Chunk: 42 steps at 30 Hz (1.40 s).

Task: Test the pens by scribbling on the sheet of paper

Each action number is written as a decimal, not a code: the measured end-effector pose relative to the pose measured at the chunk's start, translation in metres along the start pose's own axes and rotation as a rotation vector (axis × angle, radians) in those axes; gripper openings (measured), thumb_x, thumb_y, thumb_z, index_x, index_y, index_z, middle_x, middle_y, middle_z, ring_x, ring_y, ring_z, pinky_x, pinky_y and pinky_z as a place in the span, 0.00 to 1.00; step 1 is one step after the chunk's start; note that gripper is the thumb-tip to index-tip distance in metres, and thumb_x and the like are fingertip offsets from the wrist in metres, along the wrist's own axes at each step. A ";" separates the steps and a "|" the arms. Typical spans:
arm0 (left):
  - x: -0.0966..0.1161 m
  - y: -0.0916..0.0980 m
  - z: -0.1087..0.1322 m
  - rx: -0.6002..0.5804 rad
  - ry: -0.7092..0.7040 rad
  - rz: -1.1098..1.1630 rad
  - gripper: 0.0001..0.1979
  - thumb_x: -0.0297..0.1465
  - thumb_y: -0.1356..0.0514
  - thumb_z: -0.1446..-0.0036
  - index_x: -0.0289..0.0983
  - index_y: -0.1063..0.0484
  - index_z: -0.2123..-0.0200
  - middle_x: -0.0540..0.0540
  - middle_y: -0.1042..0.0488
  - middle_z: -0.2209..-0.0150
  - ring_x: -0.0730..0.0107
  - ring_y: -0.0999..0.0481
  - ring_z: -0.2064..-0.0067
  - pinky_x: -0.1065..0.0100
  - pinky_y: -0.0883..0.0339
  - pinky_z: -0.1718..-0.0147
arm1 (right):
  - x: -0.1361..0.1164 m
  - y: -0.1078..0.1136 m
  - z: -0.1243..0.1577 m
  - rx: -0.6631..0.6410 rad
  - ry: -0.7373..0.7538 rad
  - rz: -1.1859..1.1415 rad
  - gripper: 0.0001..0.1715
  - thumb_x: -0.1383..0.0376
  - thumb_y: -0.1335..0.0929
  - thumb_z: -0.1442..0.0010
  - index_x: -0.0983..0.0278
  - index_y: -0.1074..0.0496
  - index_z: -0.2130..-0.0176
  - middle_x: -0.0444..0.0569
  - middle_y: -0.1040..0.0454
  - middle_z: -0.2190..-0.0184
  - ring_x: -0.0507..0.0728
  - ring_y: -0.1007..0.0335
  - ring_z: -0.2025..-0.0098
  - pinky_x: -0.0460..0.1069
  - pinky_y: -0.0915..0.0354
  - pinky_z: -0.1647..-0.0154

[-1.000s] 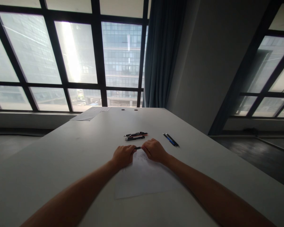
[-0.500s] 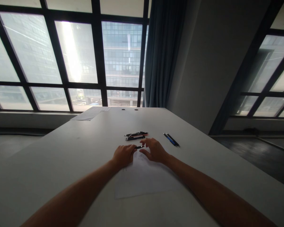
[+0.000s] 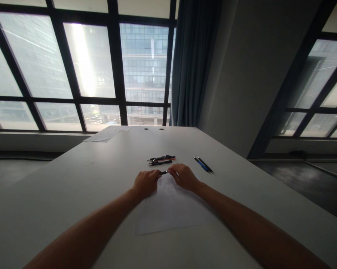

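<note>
A dark pen (image 3: 164,172) spans the gap between my two hands, above the far part of a white paper sheet (image 3: 171,213). My left hand (image 3: 146,183) is closed around its left end. With thumb and fingers my right hand (image 3: 184,177) pinches the light tip at its right end. Small dark marks show on the paper below the pen. Just beyond my hands lies a group of several pens (image 3: 161,160), mostly black, one with an orange-red part.
To the right lie a blue pen (image 3: 201,164) and a black pen (image 3: 205,165), side by side on the white table (image 3: 101,201). More paper sheets (image 3: 103,134) rest at the far left corner. Two dark round discs (image 3: 161,129) sit near the far edge, before the windows.
My right thumb and fingers, spread apart beside the pen's tip before, have closed on it. My left hand stays around the other end, nearly unmoved.
</note>
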State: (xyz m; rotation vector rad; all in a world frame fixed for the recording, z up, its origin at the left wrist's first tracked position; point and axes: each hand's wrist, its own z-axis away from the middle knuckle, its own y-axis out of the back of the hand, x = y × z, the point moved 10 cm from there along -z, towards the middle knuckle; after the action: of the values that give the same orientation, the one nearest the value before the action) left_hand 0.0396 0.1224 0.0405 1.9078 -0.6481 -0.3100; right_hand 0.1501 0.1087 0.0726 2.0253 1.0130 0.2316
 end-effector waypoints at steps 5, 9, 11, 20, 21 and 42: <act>-0.001 -0.001 0.000 -0.004 0.005 0.010 0.14 0.34 0.53 0.35 0.41 0.30 0.54 0.45 0.21 0.60 0.61 0.22 0.62 0.65 0.34 0.64 | 0.002 0.003 0.000 0.035 -0.004 -0.050 0.04 0.69 0.36 0.40 0.64 0.31 0.64 0.49 0.25 0.68 0.54 0.31 0.67 0.49 0.37 0.63; -0.004 -0.001 -0.001 -0.002 0.031 0.013 0.14 0.34 0.53 0.35 0.41 0.31 0.53 0.45 0.22 0.58 0.62 0.22 0.61 0.65 0.34 0.63 | 0.000 0.010 0.000 0.086 0.019 -0.077 0.04 0.72 0.35 0.43 0.63 0.32 0.66 0.47 0.27 0.70 0.54 0.32 0.68 0.49 0.36 0.63; -0.005 -0.002 -0.001 -0.007 0.043 0.011 0.14 0.34 0.53 0.35 0.41 0.31 0.53 0.44 0.22 0.58 0.61 0.22 0.60 0.65 0.33 0.63 | 0.001 0.013 0.000 0.110 0.013 -0.078 0.04 0.72 0.34 0.45 0.63 0.32 0.67 0.47 0.27 0.70 0.54 0.32 0.69 0.49 0.36 0.63; -0.010 0.005 0.000 0.050 0.112 0.027 0.15 0.41 0.52 0.35 0.39 0.33 0.54 0.43 0.23 0.59 0.61 0.23 0.59 0.66 0.34 0.63 | 0.023 0.010 0.001 0.117 -0.175 -0.151 0.03 0.69 0.32 0.44 0.64 0.28 0.66 0.48 0.24 0.70 0.53 0.30 0.70 0.49 0.33 0.66; -0.009 0.006 0.000 0.062 0.098 0.035 0.17 0.43 0.51 0.36 0.39 0.33 0.54 0.43 0.23 0.59 0.60 0.23 0.58 0.66 0.34 0.63 | 0.022 0.007 0.001 0.105 -0.186 -0.188 0.03 0.69 0.32 0.44 0.64 0.27 0.66 0.48 0.24 0.70 0.53 0.30 0.70 0.49 0.33 0.66; 0.006 0.004 0.001 0.075 -0.072 0.155 0.14 0.37 0.50 0.36 0.41 0.28 0.55 0.47 0.22 0.61 0.66 0.23 0.62 0.68 0.34 0.64 | 0.021 -0.002 -0.002 0.027 -0.170 -0.235 0.06 0.71 0.34 0.42 0.65 0.27 0.63 0.49 0.24 0.67 0.54 0.29 0.67 0.48 0.33 0.64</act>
State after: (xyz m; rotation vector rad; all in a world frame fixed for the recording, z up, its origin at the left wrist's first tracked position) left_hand 0.0429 0.1171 0.0444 1.9119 -0.8615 -0.2600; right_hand 0.1615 0.1256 0.0685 1.8931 1.1375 -0.0783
